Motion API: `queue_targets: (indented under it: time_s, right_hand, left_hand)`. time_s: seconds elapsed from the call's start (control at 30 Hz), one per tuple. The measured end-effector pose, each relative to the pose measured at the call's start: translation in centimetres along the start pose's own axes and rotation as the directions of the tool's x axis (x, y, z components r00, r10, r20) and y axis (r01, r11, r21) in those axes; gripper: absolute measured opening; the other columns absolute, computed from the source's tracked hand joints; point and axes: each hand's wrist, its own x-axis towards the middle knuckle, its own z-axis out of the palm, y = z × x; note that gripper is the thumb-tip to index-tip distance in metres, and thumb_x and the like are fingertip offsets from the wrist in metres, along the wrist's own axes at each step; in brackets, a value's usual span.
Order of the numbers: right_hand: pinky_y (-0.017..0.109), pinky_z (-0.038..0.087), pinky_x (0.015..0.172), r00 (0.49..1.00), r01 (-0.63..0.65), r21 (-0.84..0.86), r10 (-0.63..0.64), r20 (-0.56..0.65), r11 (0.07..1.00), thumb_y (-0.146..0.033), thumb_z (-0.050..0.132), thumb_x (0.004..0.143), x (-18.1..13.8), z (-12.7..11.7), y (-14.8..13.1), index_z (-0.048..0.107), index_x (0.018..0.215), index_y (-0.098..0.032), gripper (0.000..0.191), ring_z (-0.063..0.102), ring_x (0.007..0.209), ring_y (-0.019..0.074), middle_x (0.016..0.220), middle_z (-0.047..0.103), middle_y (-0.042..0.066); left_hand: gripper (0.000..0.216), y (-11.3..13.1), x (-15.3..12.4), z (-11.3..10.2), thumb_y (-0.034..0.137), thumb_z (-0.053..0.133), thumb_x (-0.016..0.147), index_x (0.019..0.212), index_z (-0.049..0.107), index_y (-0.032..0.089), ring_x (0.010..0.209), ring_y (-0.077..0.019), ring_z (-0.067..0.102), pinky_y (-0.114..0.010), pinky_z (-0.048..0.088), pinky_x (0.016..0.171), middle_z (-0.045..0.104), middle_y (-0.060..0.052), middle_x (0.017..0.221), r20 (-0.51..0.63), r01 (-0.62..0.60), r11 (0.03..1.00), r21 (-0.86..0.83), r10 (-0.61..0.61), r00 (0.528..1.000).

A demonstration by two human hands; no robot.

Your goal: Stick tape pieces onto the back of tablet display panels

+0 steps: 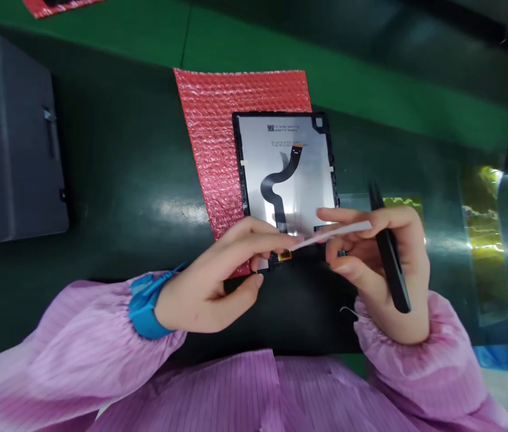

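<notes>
My left hand (pixel 222 270), with its thumb held apart, has its fingertips at the near end of a thin white strip (pixel 332 234). The strip slants up to my right hand (pixel 384 264), whose fingers are bent behind its far end. Black tweezers (pixel 393 270) lie across that right hand, held in its grip with the tips pointing away from me. Beneath the hands is a tablet screen (pixel 254 141) in a black frame, its silvery back facing up. A curved black ribbon cable (pixel 271 186) runs down this back; my left fingers partly hide its lower end.
Red bubble wrap (pixel 204 132) lies partly under the screen on the dark green mat (pixel 137 162). A grey case (pixel 15 132) stands at the left. Yellowish transparent film (pixel 483 240) is at the right, and more red wrap (pixel 42 9) at the top left.
</notes>
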Motion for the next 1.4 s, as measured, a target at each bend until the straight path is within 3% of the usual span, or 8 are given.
queue_targets:
  time_s: [0.13,0.23,0.3,0.37,0.43,0.53,0.9,1.4]
  right_hand:
    - [0.035,0.065,0.077,0.998,-0.04,0.007,0.039,0.042,0.999,-0.021,0.09,0.08,2.3,0.7,-1.6,0.051,0.082,-0.028,0.039,0.079,0.083,0.0206,0.084,0.079,-0.004]
    - [0.035,0.064,0.072,1.0,0.009,0.006,-0.009,-0.007,1.0,-0.025,0.087,0.083,3.8,0.5,-1.9,0.045,0.08,-0.028,0.043,0.078,0.077,0.0201,0.08,0.078,-0.004]
    - [0.033,0.062,0.069,0.999,0.011,-0.036,-0.012,-0.037,0.999,-0.028,0.088,0.083,4.7,0.0,-1.8,0.042,0.082,-0.029,0.046,0.078,0.077,0.0202,0.079,0.077,-0.004]
    - [0.032,0.06,0.066,0.998,-0.062,-0.11,0.062,0.003,0.992,-0.03,0.091,0.079,5.4,-0.5,-1.3,0.041,0.083,-0.028,0.05,0.077,0.077,0.0205,0.078,0.077,-0.004]
    - [0.031,0.059,0.065,0.977,-0.17,-0.169,0.189,0.103,0.971,-0.035,0.094,0.075,6.0,-0.7,-0.6,0.04,0.083,-0.028,0.055,0.077,0.076,0.0205,0.078,0.077,-0.003]
    - [0.031,0.056,0.064,0.922,-0.272,-0.206,0.316,0.225,0.94,-0.046,0.093,0.073,6.6,-0.3,0.9,0.038,0.083,-0.027,0.059,0.076,0.072,0.0194,0.079,0.078,-0.002]
    - [0.039,0.057,0.077,0.921,-0.17,-0.329,0.268,0.283,0.929,-0.057,0.086,0.078,9.0,1.3,2.8,0.035,0.085,-0.029,0.058,0.078,0.082,0.0253,0.081,0.079,-0.001]
    - [0.039,0.057,0.073,0.941,-0.117,-0.399,0.229,0.247,0.909,-0.06,0.085,0.076,10.0,2.0,2.8,0.035,0.084,-0.029,0.06,0.078,0.076,0.0243,0.076,0.075,-0.003]
  left_hand:
    - [0.067,0.3,0.1,0.5,0.001,0.047,0.092,0.152,0.051,0.032,0.101,-0.0178,0.06,-0.028,0.057,0.083,0.058,-0.007,0.12,0.035,-0.038,0.999,0.038,0.036,0.999]
    - [0.069,0.0,-0.1,0.4,0.004,0.045,0.097,0.159,0.041,0.032,0.107,-0.0197,0.059,-0.033,0.054,0.093,0.059,-0.007,0.122,0.015,-0.031,0.963,0.267,0.028,0.999]
    - [0.056,-0.5,-0.5,0.5,0.012,0.049,0.1,0.152,0.053,0.034,0.113,-0.0244,0.055,-0.04,0.051,0.097,0.06,-0.007,0.125,-0.005,-0.035,0.843,0.536,0.044,0.999]
    - [0.036,-1.2,-0.8,0.8,0.026,0.056,0.102,0.135,0.068,0.034,0.117,-0.0306,0.05,-0.048,0.046,0.099,0.061,-0.008,0.127,0.006,-0.047,0.655,0.754,0.065,0.998]
    - [0.029,-1.7,-1.0,1.0,0.038,0.059,0.102,0.126,0.074,0.033,0.12,-0.0346,0.046,-0.052,0.042,0.099,0.062,-0.008,0.129,0.016,-0.045,0.516,0.856,0.06,0.998]
    - [0.031,-1.9,-1.1,1.3,0.042,0.056,0.103,0.127,0.074,0.031,0.119,-0.0346,0.045,-0.052,0.04,0.098,0.063,-0.009,0.128,-0.003,-0.022,0.431,0.902,0.059,0.998]
    - [0.028,-1.7,-0.7,1.5,0.037,0.055,0.104,0.122,0.075,0.031,0.117,-0.0335,0.047,-0.051,0.038,0.098,0.07,-0.006,0.121,-0.056,0.029,0.389,0.921,0.059,0.997]
    - [0.023,-1.4,-0.6,1.4,0.035,0.064,0.1,0.12,0.076,0.033,0.121,-0.0342,0.05,-0.052,0.038,0.097,0.071,0.001,0.135,-0.054,0.04,0.385,0.922,0.026,0.998]
